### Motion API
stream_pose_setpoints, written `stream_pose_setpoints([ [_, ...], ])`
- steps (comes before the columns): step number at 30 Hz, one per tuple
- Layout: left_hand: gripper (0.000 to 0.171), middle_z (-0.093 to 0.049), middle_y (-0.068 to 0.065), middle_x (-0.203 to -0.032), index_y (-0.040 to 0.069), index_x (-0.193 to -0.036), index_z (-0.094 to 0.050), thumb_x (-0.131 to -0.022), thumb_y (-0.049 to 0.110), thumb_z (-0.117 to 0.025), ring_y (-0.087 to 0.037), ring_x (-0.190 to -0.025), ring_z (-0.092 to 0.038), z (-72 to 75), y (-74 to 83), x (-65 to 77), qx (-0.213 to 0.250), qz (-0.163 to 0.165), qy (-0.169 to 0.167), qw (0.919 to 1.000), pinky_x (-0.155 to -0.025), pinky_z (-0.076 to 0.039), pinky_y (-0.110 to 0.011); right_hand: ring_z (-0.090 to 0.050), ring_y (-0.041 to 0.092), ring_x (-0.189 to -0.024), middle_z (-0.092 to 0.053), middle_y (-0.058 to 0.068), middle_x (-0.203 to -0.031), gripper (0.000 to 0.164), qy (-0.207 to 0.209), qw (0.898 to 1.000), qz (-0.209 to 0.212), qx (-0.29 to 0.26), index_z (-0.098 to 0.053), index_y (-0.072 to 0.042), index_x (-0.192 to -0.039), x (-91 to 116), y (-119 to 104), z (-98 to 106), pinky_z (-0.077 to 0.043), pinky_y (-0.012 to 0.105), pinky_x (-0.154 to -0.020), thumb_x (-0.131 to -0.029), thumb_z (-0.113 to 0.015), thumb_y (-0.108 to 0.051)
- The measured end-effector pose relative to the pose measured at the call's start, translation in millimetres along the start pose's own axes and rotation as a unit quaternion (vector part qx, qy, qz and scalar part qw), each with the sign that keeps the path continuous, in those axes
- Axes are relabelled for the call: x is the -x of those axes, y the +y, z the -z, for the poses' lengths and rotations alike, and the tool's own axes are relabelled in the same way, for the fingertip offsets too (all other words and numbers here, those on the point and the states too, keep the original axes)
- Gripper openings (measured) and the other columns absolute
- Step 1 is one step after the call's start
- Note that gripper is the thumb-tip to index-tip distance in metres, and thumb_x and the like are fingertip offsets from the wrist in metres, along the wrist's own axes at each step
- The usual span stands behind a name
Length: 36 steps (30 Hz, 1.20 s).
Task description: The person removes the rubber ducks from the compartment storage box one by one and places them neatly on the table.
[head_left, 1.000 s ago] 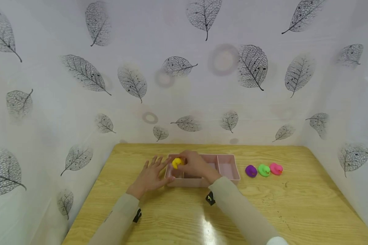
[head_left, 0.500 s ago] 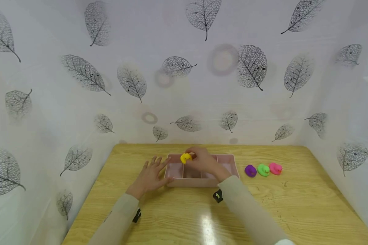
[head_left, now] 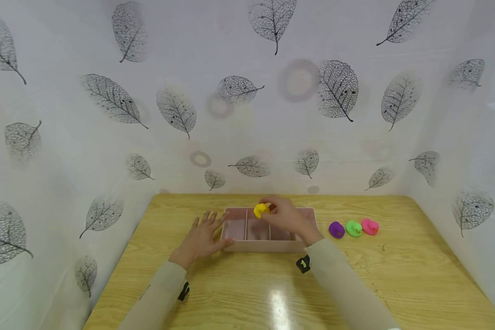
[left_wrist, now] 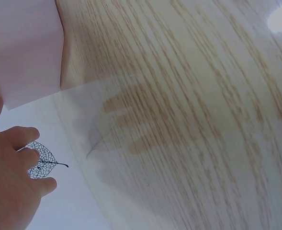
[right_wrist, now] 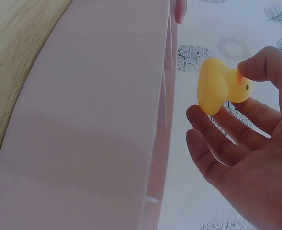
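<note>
Between the thumb and fingers of my right hand [head_left: 286, 214] is a yellow rubber duck [head_left: 261, 211], held above the second compartment from the left of a pink divided box [head_left: 264, 246]. In the right wrist view the duck [right_wrist: 215, 86] is pinched with its orange beak by the thumb, above the box rim. My left hand [head_left: 202, 237] lies at the box's left end, fingers spread, with thumb and index finger at its corners. The left wrist view shows that hand [left_wrist: 11, 167] beside the box's outer wall [left_wrist: 26, 52].
To the right of the box, a purple duck [head_left: 336, 230], a green duck [head_left: 354, 228] and a pink duck [head_left: 370, 227] stand in a row on the wooden table [head_left: 239, 293]. A leaf-printed white curtain [head_left: 272, 133] borders the table at the back and sides.
My right hand has lifted the yellow duck out of the leftmost compartment and carried it rightward over the second one. My left hand stays in place at the box's left end.
</note>
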<state>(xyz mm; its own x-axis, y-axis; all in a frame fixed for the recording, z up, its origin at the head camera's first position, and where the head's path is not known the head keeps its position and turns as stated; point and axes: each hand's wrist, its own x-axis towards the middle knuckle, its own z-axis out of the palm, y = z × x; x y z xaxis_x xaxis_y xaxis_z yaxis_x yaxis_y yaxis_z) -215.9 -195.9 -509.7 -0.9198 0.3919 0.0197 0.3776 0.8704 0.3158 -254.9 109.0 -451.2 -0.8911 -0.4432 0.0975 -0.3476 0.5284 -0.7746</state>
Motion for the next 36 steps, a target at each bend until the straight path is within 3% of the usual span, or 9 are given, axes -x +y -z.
stream_pose_setpoints([
  [3,0.092,-0.029,-0.023,-0.171,0.031,-0.170,-0.019,-0.097,0.074,-0.053,-0.049,-0.161,-0.018,0.3,0.1,-0.2,0.001,0.002,-0.002,1.0000,-0.127,-0.014,-0.073,-0.069,0.027,-0.104,-0.071,0.013,-0.131,0.041,0.010,1.000,0.010,-0.002,-0.068,-0.005,-0.134,4.9,2.3,5.3,-0.062,0.041,-0.091,-0.095,-0.070,-0.015],
  [9,0.092,-0.028,-0.024,-0.171,0.033,-0.170,-0.016,-0.097,0.075,-0.053,-0.048,-0.161,-0.017,0.2,0.0,-0.7,0.001,0.002,-0.005,1.0000,-0.128,-0.014,-0.072,-0.066,0.026,-0.100,-0.070,0.016,-0.129,0.039,0.035,0.999,0.036,0.001,-0.070,-0.002,-0.131,13.3,9.0,13.8,-0.059,0.037,-0.087,-0.092,-0.070,-0.012],
  [16,0.092,-0.028,-0.025,-0.170,0.034,-0.170,-0.015,-0.097,0.075,-0.053,-0.048,-0.162,-0.017,-1.9,-1.0,-0.4,0.002,0.007,-0.008,0.9999,-0.128,-0.014,-0.072,-0.065,0.026,-0.102,-0.070,0.015,-0.129,0.040,0.053,0.998,0.018,-0.004,-0.070,-0.002,-0.133,21.0,19.1,19.9,-0.057,0.031,-0.085,-0.094,-0.071,-0.013],
  [25,0.092,-0.029,-0.026,-0.170,0.035,-0.170,-0.014,-0.097,0.074,-0.053,-0.048,-0.161,-0.017,-1.2,0.3,0.2,0.004,0.006,-0.008,0.9999,-0.127,-0.014,-0.073,-0.069,0.029,-0.103,-0.068,0.018,-0.132,0.038,0.068,0.998,-0.002,-0.017,-0.068,-0.004,-0.132,30.9,26.6,29.0,-0.061,0.047,-0.093,-0.095,-0.072,-0.013],
  [36,0.092,-0.030,-0.026,-0.169,0.035,-0.170,-0.013,-0.097,0.074,-0.052,-0.049,-0.161,-0.018,-1.0,-0.8,-0.2,0.001,0.004,-0.008,1.0000,-0.127,-0.014,-0.073,-0.068,0.027,-0.097,-0.068,0.018,-0.131,0.040,0.100,0.995,0.006,0.003,-0.068,-0.002,-0.133,40.9,45.4,44.4,-0.059,0.033,-0.090,-0.095,-0.071,-0.011],
])
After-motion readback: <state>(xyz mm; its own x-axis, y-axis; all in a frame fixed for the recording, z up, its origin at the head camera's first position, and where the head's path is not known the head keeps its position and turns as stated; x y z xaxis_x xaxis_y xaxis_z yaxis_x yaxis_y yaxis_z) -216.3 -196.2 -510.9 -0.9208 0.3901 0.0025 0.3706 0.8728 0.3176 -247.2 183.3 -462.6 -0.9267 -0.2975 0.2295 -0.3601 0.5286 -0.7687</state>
